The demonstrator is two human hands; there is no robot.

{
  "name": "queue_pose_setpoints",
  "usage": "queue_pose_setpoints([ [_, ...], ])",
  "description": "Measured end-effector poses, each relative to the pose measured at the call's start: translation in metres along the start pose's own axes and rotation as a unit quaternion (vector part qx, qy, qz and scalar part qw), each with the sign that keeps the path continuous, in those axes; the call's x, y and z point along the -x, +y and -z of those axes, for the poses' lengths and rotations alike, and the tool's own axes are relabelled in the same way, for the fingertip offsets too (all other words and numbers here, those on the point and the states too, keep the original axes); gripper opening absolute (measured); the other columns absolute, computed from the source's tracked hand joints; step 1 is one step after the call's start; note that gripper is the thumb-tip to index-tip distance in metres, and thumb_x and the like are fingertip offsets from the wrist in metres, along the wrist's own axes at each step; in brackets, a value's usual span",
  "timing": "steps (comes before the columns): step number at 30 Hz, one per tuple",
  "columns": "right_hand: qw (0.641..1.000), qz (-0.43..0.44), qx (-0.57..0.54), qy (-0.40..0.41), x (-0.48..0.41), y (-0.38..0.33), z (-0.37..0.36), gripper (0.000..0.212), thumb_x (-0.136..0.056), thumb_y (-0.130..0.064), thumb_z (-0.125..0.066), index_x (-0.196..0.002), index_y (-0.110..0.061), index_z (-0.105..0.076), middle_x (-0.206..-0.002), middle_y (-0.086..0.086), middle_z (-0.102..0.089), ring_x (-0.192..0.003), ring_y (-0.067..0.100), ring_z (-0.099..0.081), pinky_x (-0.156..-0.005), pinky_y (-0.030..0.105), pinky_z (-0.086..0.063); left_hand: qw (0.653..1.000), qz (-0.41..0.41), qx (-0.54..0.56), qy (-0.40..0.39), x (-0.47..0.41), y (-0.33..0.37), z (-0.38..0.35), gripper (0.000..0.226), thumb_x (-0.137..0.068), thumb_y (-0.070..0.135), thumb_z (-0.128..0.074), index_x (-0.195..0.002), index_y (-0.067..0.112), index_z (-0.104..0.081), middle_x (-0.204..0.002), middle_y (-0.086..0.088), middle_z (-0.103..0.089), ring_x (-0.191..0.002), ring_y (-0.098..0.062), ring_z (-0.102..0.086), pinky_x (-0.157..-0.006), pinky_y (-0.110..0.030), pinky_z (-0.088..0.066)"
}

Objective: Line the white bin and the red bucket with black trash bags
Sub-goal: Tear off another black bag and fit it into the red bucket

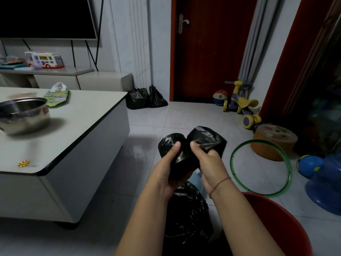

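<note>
Forearms of mine fill the bottom edge, cut off below the elbows. Far left, the table (77,126) runs out of frame, and the pot (24,115) on it is cropped at its left side.

Right of the table, off its near corner, my left hand (167,170) grips a black bag (203,137). The thumb is pressed on top, and the other fingers curl behind the plastic where I can't see them. My right hand (210,163) grips the same bunched bag a little further right, thumb on top, fingers buried the same way.

Beneath both hands, the bin (197,179) is nearly all hidden. Only a sliver of pale rim shows, black plastic (186,209) covers the rest, and my arms block its sides.

Further right of the table a green hoop (232,159) lies on the floor. Farthest right, the red bucket (276,215) is cut by the bottom edge and partly behind my right arm.
</note>
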State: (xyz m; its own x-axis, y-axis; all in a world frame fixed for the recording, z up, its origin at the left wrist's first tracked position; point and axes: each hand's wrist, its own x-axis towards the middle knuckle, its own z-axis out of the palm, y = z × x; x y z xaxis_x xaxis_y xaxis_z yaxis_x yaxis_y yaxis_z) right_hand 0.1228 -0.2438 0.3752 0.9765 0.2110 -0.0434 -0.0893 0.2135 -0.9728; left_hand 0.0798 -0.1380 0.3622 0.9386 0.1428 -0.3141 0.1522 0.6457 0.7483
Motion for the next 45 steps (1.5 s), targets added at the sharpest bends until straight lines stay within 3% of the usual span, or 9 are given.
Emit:
queue_pose_setpoints([
  [6,0.997,0.0,-0.024,0.068,-0.003,-0.003,0.001,0.031,-0.097,-0.034,-0.05,-0.086,-0.01,-0.067,-0.091,0.011,-0.073,-0.09,0.025,-0.069,-0.08,0.037,-0.055,1.0,0.001,-0.015,0.017,0.0,-0.001,0.0,0.058,-0.053,0.045,-0.085,-0.098,0.011,-0.074,-0.095,-0.013,-0.076,-0.085,-0.027,-0.074,-0.082,-0.041,-0.057],
  [12,1.0,0.004,-0.001,-0.017,0.004,-0.004,-0.002,0.022,-0.091,-0.029,-0.06,-0.095,-0.009,-0.071,-0.092,0.007,-0.076,-0.091,0.02,-0.072,-0.077,0.028,-0.055,1.0,0.001,0.001,0.01,0.002,0.0,0.0,0.063,-0.057,0.043,-0.084,-0.108,0.007,-0.07,-0.1,-0.015,-0.075,-0.09,-0.029,-0.073,-0.087,-0.041,-0.056],
  [15,0.999,-0.028,0.031,-0.006,0.005,0.0,-0.003,0.028,-0.096,-0.03,-0.052,-0.093,-0.009,-0.069,-0.097,0.013,-0.074,-0.096,0.026,-0.069,-0.086,0.036,-0.054,1.0,-0.001,-0.01,-0.001,0.002,0.001,-0.001,0.058,-0.06,0.044,-0.082,-0.105,0.009,-0.072,-0.101,-0.015,-0.074,-0.093,-0.028,-0.072,-0.091,-0.043,-0.054],
  [21,0.996,0.034,-0.075,0.021,0.005,-0.008,-0.004,0.028,-0.097,-0.031,-0.05,-0.088,-0.012,-0.069,-0.088,0.007,-0.076,-0.091,0.023,-0.072,-0.082,0.036,-0.055,0.996,-0.016,-0.06,0.057,0.003,0.001,0.0,0.051,-0.065,0.046,-0.08,-0.102,0.013,-0.071,-0.09,-0.008,-0.077,-0.084,-0.023,-0.073,-0.077,-0.038,-0.059],
  [26,0.999,-0.021,0.019,-0.04,0.008,-0.001,-0.007,0.028,-0.094,-0.026,-0.057,-0.108,-0.005,-0.068,-0.099,0.009,-0.075,-0.097,0.021,-0.07,-0.087,0.031,-0.054,1.0,-0.006,-0.021,0.021,0.006,0.003,-0.003,0.062,-0.059,0.044,-0.08,-0.109,0.008,-0.07,-0.1,-0.014,-0.075,-0.092,-0.027,-0.072,-0.091,-0.041,-0.054],
  [29,1.0,-0.008,-0.004,-0.021,0.007,-0.001,-0.004,0.035,-0.1,-0.03,-0.044,-0.111,-0.005,-0.066,-0.108,0.011,-0.071,-0.105,0.022,-0.066,-0.098,0.038,-0.049,0.998,-0.014,-0.051,0.028,0.005,0.003,0.0,0.058,-0.058,0.049,-0.08,-0.104,0.014,-0.072,-0.094,-0.008,-0.077,-0.084,-0.022,-0.074,-0.081,-0.038,-0.058],
  [34,0.996,0.036,-0.064,-0.045,0.007,-0.007,-0.005,0.027,-0.099,-0.025,-0.046,-0.106,-0.01,-0.068,-0.1,0.007,-0.075,-0.097,0.015,-0.07,-0.083,0.026,-0.055,0.996,-0.017,-0.077,0.046,0.006,0.003,0.003,0.049,-0.067,0.051,-0.077,-0.104,0.019,-0.071,-0.09,-0.002,-0.077,-0.082,-0.017,-0.074,-0.073,-0.035,-0.057],
  [39,0.999,-0.02,-0.03,-0.038,0.011,-0.003,-0.006,0.027,-0.099,-0.025,-0.046,-0.104,-0.009,-0.067,-0.102,0.009,-0.074,-0.097,0.019,-0.07,-0.09,0.032,-0.052,0.997,-0.015,-0.075,0.026,0.007,0.003,0.001,0.055,-0.057,0.053,-0.079,-0.098,0.018,-0.073,-0.09,-0.004,-0.077,-0.079,-0.017,-0.074,-0.08,-0.038,-0.057],
  [45,0.985,-0.024,-0.168,-0.027,0.008,-0.013,-0.002,0.037,-0.098,-0.033,-0.047,-0.111,-0.002,-0.062,-0.102,0.016,-0.073,-0.097,0.026,-0.071,-0.081,0.038,-0.056,0.995,-0.007,-0.087,0.044,0.008,0.004,0.002,0.044,-0.066,0.048,-0.079,-0.097,0.018,-0.073,-0.089,-0.003,-0.077,-0.082,-0.019,-0.074,-0.079,-0.04,-0.059],
])
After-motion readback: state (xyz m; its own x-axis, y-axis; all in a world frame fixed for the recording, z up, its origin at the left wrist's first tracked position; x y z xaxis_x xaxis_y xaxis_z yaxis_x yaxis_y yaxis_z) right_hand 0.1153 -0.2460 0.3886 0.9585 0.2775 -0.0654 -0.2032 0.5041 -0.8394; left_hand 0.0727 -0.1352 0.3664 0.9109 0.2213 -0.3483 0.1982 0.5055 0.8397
